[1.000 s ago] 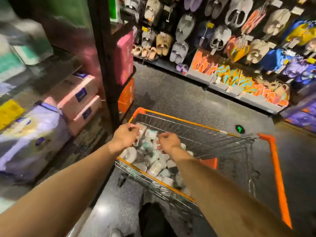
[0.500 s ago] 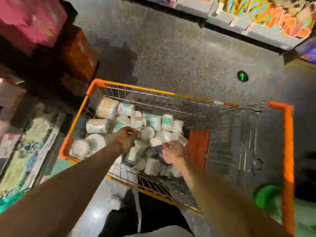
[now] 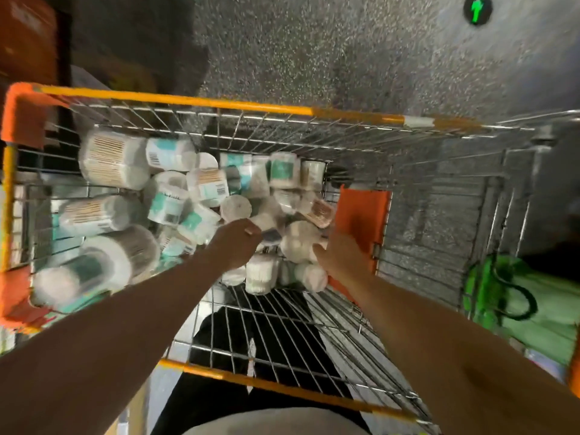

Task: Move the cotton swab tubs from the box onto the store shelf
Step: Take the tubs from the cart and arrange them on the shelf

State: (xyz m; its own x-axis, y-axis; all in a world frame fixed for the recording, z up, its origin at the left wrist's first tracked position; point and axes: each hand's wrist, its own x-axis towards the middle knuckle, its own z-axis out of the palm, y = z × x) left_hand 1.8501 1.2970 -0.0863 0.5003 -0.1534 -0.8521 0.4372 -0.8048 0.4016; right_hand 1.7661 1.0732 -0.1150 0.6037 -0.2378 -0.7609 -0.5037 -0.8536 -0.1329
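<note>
Speckled floor point(image 3: 314, 58), wire cart point(image 3: 219, 103) now closer, left hand point(image 3: 233, 243) grip pinching cotton swab tub point(image 3: 270, 236), right hand point(image 3: 342, 259) grip unclear

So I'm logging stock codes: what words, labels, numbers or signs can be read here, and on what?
Floor marker: a green arrow only, no words.
Cotton swab tubs: teal labels and barcodes, too blurred to read.
Nothing else legible.
</note>
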